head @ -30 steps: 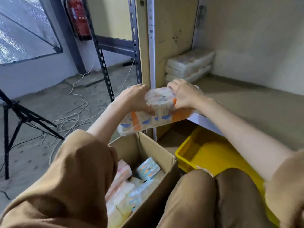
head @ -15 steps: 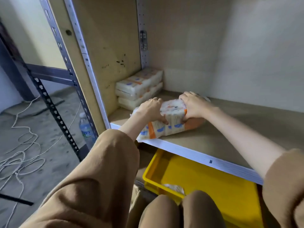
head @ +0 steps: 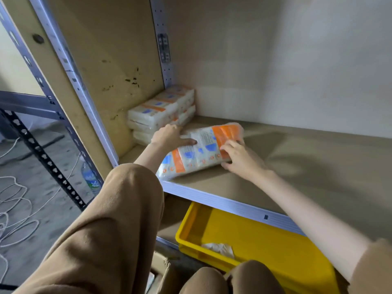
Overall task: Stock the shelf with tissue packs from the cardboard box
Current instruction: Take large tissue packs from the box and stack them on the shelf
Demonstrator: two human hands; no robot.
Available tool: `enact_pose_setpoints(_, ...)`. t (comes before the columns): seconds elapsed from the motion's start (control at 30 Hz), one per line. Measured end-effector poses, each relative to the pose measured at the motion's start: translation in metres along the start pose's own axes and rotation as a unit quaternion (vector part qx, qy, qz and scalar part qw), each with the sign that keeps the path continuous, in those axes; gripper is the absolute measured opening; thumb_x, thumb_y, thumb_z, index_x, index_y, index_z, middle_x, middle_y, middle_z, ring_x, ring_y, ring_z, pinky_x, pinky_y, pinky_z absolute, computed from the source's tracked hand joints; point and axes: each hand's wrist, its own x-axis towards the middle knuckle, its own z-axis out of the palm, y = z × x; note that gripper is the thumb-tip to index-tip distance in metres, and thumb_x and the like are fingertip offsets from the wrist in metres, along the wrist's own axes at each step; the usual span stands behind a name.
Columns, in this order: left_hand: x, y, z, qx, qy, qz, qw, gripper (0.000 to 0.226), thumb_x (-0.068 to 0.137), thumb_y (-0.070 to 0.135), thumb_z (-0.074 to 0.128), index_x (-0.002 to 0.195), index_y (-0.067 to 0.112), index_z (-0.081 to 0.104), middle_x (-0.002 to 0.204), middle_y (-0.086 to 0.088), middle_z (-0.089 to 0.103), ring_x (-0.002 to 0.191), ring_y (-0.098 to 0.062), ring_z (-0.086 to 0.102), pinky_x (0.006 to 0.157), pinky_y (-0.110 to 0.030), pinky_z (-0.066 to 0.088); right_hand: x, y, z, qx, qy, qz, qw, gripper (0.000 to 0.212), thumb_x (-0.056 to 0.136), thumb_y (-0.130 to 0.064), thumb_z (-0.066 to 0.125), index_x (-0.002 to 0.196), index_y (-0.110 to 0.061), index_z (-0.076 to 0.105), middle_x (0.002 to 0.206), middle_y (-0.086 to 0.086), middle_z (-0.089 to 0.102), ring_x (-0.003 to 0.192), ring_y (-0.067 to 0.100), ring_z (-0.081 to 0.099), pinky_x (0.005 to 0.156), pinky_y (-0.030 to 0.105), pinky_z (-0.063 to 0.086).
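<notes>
Since half a second ago the tissue pack [head: 201, 149] has slid further onto the shelf board [head: 307, 170]. Before, its near end hung out over the front lip; now nearly all of it lies flat on the board at the centre of the frame, with only its lower left corner at the edge. My head has also leaned in, so the shelf fills more of the view.

My left hand [head: 169, 135] grips the pack's far left side, fingers curled over the edge and thumb laid across the top. My right hand [head: 239, 158] holds the near right side, fingers spread on the wrapper and thumb against the side facing me. Neither has let go.

I judge that the pack is delivered but not yet placed. It lies at a slant, just beside the stack of tissue packs [head: 163, 109] in the back left corner, so it probably needs pushing back and squaring against them.

At the bottom of the frame a flap of the cardboard box [head: 163, 270] shows, left of the yellow crate [head: 265, 240] under the shelf.
</notes>
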Motion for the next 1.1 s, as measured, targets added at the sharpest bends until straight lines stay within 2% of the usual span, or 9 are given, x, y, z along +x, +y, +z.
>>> enact_pose_setpoints(0.1, -0.002, -0.006, 0.013, -0.013, -0.013, -0.031, 0.999, 0.061, 0.087, 0.057, 0.046, 0.124, 0.009, 0.053, 0.129, -0.017, 0.057, 0.118, -0.036, 0.053, 0.094, -0.041, 0.044, -0.007, -0.001, 0.031, 0.015, -0.092, 0.022, 0.995, 0.044, 0.09, -0.025, 0.054, 0.13, -0.006, 0.048, 0.136, 0.011, 0.047, 0.128, 0.026, 0.044, 0.102, 0.034, 0.037)
enact_pose_setpoints(0.2, -0.008, -0.008, 0.025, -0.014, -0.041, -0.01, 0.999, 0.065, 0.092, 0.054, 0.038, 0.136, 0.006, 0.04, 0.144, -0.014, 0.044, 0.133, -0.03, 0.042, 0.105, -0.042, 0.038, -0.004, -0.006, 0.052, 0.052, -0.13, 0.072, 0.988, 0.047, 0.095, -0.033, 0.046, 0.13, -0.002, 0.049, 0.136, 0.016, 0.045, 0.127, 0.032, 0.044, 0.103, 0.037, 0.038)
enact_pose_setpoints(0.33, -0.024, -0.013, 0.032, 0.026, -0.042, 0.052, 0.997, 0.095, 0.082, 0.06, 0.051, 0.149, 0.005, 0.012, 0.159, -0.008, 0.011, 0.148, -0.02, 0.012, 0.12, -0.033, 0.015, 0.003, -0.01, 0.064, 0.091, -0.136, 0.089, 0.982, 0.062, 0.096, -0.042, 0.039, 0.144, -0.003, 0.029, 0.156, 0.013, 0.021, 0.142, 0.03, 0.024, 0.116, 0.038, 0.025)
enact_pose_setpoints(0.43, -0.031, -0.018, 0.04, 0.073, -0.041, 0.072, 0.994, 0.105, 0.079, 0.056, 0.06, 0.15, 0.005, 0.002, 0.16, -0.007, 0.003, 0.149, -0.019, 0.005, 0.12, -0.03, 0.009, 0.011, -0.01, 0.069, 0.084, -0.138, 0.081, 0.983, 0.07, 0.096, -0.046, 0.036, 0.148, -0.003, 0.016, 0.159, 0.014, 0.011, 0.147, 0.026, 0.013, 0.121, 0.035, 0.014)
enact_pose_setpoints(0.53, -0.025, -0.017, 0.043, 0.098, -0.006, 0.077, 0.992, 0.092, 0.085, 0.048, 0.056, 0.149, 0.003, 0.007, 0.159, -0.008, 0.01, 0.148, -0.019, 0.011, 0.118, -0.03, 0.018, 0.016, -0.011, 0.072, 0.066, -0.137, 0.084, 0.985, 0.073, 0.095, -0.048, 0.034, 0.149, -0.005, 0.012, 0.159, 0.014, 0.008, 0.147, 0.026, 0.012, 0.121, 0.036, 0.01)
enact_pose_setpoints(0.67, -0.013, -0.007, 0.044, 0.113, 0.023, 0.065, 0.991, 0.078, 0.088, 0.046, 0.052, 0.145, 0.003, 0.021, 0.155, -0.009, 0.027, 0.144, -0.02, 0.027, 0.112, -0.033, 0.029, 0.026, -0.015, 0.073, 0.066, -0.119, 0.094, 0.986, 0.074, 0.094, -0.05, 0.037, 0.149, -0.005, 0.015, 0.159, 0.014, 0.012, 0.147, 0.025, 0.015, 0.12, 0.034, 0.013)
enact_pose_setpoints(0.8, 0.005, 0.011, 0.025, 0.13, 0.059, 0.047, 0.989, 0.061, 0.091, 0.043, 0.047, 0.136, 0.004, 0.035, 0.14, -0.009, 0.048, 0.128, -0.027, 0.048, 0.097, -0.037, 0.042, 0.041, -0.019, 0.074, 0.09, -0.115, 0.093, 0.985, 0.072, 0.094, -0.047, 0.039, 0.147, -0.002, 0.02, 0.157, 0.016, 0.018, 0.146, 0.025, 0.016, 0.119, 0.032, 0.012)
enact_pose_setpoints(0.97, 0.033, 0.026, -0.035, 0.122, 0.165, 0.034, 0.978, 0.055, 0.089, 0.045, 0.049, 0.126, 0.005, 0.045, 0.126, -0.014, 0.059, 0.115, -0.035, 0.057, 0.087, -0.039, 0.047, 0.07, -0.024, 0.076, 0.114, -0.117, 0.092, 0.982, 0.074, 0.093, -0.046, 0.042, 0.146, 0.001, 0.021, 0.158, 0.015, 0.015, 0.147, 0.023, 0.012, 0.12, 0.031, 0.009)
enact_pose_setpoints(1.1, 0.058, 0.021, -0.079, 0.132, 0.23, -0.01, 0.964, 0.045, 0.092, 0.036, 0.047, 0.116, -0.002, 0.051, 0.12, -0.021, 0.06, 0.111, -0.04, 0.058, 0.086, -0.041, 0.047, 0.094, -0.034, 0.079, 0.119, -0.118, 0.081, 0.983, 0.075, 0.094, -0.046, 0.041, 0.146, 0.005, 0.02, 0.157, 0.019, 0.015, 0.147, 0.026, 0.012, 0.121, 0.031, 0.008)
